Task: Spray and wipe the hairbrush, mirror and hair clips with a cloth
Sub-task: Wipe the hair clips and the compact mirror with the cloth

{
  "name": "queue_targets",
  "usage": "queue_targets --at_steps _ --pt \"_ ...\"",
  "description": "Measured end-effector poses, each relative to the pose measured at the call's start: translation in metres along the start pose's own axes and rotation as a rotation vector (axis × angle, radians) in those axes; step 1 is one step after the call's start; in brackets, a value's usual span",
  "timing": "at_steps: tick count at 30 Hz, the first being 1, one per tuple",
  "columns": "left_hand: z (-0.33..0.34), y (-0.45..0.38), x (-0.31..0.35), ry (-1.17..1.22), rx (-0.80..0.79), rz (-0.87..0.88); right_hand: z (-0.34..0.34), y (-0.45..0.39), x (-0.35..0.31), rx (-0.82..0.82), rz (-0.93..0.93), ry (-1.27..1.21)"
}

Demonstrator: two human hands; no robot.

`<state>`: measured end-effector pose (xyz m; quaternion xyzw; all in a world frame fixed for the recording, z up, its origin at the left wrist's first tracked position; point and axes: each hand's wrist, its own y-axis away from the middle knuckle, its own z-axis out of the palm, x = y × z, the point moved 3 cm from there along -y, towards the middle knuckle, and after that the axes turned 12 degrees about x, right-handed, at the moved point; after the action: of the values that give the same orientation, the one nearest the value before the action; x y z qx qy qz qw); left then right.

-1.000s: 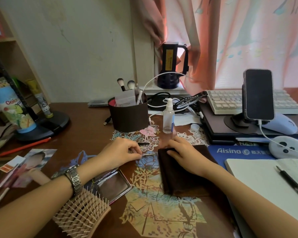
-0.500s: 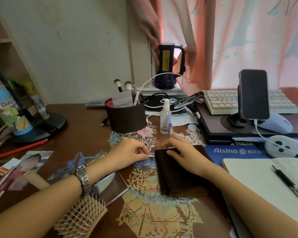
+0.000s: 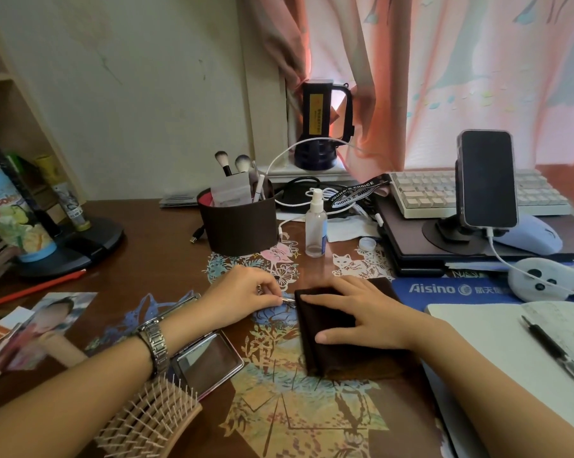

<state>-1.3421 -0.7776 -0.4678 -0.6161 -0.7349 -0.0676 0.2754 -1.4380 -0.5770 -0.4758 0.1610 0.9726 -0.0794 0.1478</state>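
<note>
1. The hairbrush [image 3: 147, 421] lies bristles-up, well left of and nearer the person than the folded brown cloth [image 3: 338, 342], parked within reach.
2. The compact mirror [image 3: 206, 361] lies open between the hairbrush and the cloth, glass up, partly under the left wrist.
3. The left hand [image 3: 242, 297], just left of the cloth, has its grip closed in a pinch on a thin metal hair clip [image 3: 287, 299], whose tip meets the cloth's left edge, probably to draw it across the fabric.
4. The right hand [image 3: 355, 315] lies flat on the cloth, fingers straight and grip open, pinning it to the tabletop [image 3: 153, 246].
5. The spray bottle [image 3: 315, 223] stands upright beyond the cloth.
</note>
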Motion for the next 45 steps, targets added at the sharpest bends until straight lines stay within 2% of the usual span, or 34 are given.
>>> queue_targets --at_steps 11,18,26,41,45 --pt "0.009 -0.008 0.016 0.015 0.006 0.033 0.002 0.001 -0.004 -0.012 0.014 -0.020" --pt "0.010 -0.009 0.012 0.156 -0.003 0.011 0.001 0.002 -0.007 0.027 0.018 -0.014" --pt "-0.001 -0.006 0.010 0.111 -0.010 0.081 -0.003 0.003 -0.007 0.028 0.037 -0.026" --pt "-0.005 0.001 0.003 0.006 -0.005 0.073 -0.002 0.001 -0.006 0.006 0.050 -0.045" --pt "0.002 -0.002 0.007 -0.070 -0.007 0.121 -0.002 0.001 -0.007 0.013 0.044 -0.044"
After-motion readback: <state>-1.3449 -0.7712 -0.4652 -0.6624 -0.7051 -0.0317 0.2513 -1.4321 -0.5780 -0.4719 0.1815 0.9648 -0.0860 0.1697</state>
